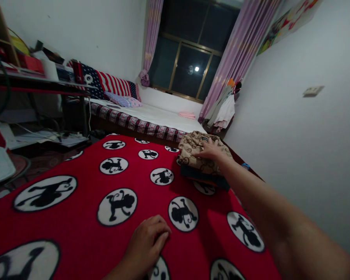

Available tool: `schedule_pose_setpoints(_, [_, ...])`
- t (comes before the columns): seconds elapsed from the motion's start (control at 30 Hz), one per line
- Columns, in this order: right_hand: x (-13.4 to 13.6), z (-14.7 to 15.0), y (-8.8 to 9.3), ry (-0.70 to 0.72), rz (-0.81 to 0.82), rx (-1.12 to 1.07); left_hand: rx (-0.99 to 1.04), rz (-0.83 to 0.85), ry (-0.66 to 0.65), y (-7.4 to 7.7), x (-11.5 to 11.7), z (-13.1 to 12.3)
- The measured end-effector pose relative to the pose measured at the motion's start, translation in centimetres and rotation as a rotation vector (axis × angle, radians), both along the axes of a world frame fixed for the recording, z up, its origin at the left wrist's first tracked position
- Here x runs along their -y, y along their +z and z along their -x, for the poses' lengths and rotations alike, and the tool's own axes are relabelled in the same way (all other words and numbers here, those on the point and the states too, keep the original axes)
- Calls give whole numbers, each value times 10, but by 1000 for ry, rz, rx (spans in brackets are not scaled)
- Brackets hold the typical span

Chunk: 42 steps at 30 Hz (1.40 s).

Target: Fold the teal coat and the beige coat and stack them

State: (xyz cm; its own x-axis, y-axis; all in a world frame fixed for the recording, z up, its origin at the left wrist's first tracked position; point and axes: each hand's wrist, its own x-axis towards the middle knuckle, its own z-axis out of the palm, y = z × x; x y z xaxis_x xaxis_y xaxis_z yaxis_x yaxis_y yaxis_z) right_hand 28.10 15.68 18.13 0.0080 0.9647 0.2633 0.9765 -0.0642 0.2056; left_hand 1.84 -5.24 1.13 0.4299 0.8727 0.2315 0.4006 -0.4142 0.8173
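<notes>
My right hand reaches out with its fingers spread, palm down on a folded tan garment with a brown pattern. That garment is the top of a small stack, and a dark folded cloth shows beneath it. The stack sits on a red blanket printed with black monkeys in white ovals. Nearer to me, my left hand rests on the blanket, fingers loosely curled together, with nothing visible in it.
Behind the blanket stands a white-covered bed with a flag-patterned cushion and a folded pink cloth. A cluttered desk and a white stool are at left. Clothes hang by the right wall.
</notes>
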Motion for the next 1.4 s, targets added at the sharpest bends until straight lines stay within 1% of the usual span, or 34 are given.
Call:
schedule_pose_setpoints(0.07, [8,13,-11,80,-5,50,-4,1,3,0,0,0])
schedule_pose_setpoints(0.13, [15,22,-25,181,80,114,-9,3,-4,0,0,0])
schedule_pose_setpoints(0.17, [17,25,-31,210,135,133,-11,3,-8,0,0,0])
schedule_pose_setpoints(0.23, [17,26,-34,246,196,101,-12,3,-11,0,0,1])
schedule_pose_setpoints(0.27, [15,24,-31,264,174,39,-12,6,-9,1,0,1])
schedule_pose_setpoints(0.3, [13,20,-27,276,110,-47,-11,8,-5,1,0,1])
schedule_pose_setpoints(0.37, [8,5,-18,233,-96,-225,-10,8,2,1,0,0])
schedule_pose_setpoints(0.4, [6,-4,-14,173,-175,-291,-11,7,5,1,0,0])
schedule_pose_setpoints(0.43, [5,-14,-13,103,-203,-334,-13,8,7,2,0,0])
schedule_pose_setpoints(0.47, [3,-23,-13,42,-182,-356,-13,12,11,2,0,0])
schedule_pose_setpoints(0.5, [2,-32,-14,0,-125,-367,-11,20,14,2,0,-1])
schedule_pose_setpoints(0.57, [2,-42,-16,-29,-18,-392,-1,34,21,3,-1,-1])
schedule_pose_setpoints(0.63, [5,-40,-17,-39,-15,-403,17,42,22,4,-2,-1])
schedule_pose_setpoints(0.67, [10,-34,-17,-54,-59,-402,26,41,19,4,-3,-1])
schedule_pose_setpoints(0.73, [28,-13,-21,-37,-237,-414,41,36,15,4,-4,0])
schedule_pose_setpoints(0.77, [42,2,-27,10,-356,-438,45,34,14,3,-4,1])
schedule_pose_setpoints(0.8, [59,19,-36,119,-456,-486,49,32,14,3,-5,1])
schedule_pose_setpoints(0.83, [79,37,-48,264,-485,-568,55,28,13,3,-5,1])
schedule_pose_setpoints(0.87, [100,55,-63,404,-457,-669,65,23,12,3,-6,1])
schedule_pose_setpoints(0.9, [122,74,-80,509,-392,-775,81,16,13,3,-6,2])
schedule_pose_setpoints(0.93, [142,92,-97,564,-316,-883,108,10,16,3,-6,2])
schedule_pose_setpoints(0.97, [161,110,-114,578,-255,-988,142,10,24,4,-6,3])
schedule_pose_setpoints(1.0, [177,125,-130,559,-206,-1091,182,19,31,4,-5,3])
schedule_pose_setpoints(1.03, [189,139,-144,511,-175,-1210,224,37,38,4,-4,4])
schedule_pose_setpoints(1.07, [199,150,-156,445,-144,-1335,264,57,44,3,-3,5])
schedule_pose_setpoints(1.13, [210,165,-171,319,-129,-1523,321,81,46,2,-2,7])
schedule_pose_setpoints(1.2, [215,172,-178,271,-161,-1588,333,58,51,1,-1,9])
schedule_pose_setpoints(1.3, [217,171,-180,342,-211,-1540,292,0,81,2,0,11])
schedule_pose_setpoints(1.4, [219,168,-178,405,-204,-1528,227,-36,141,7,9,10])
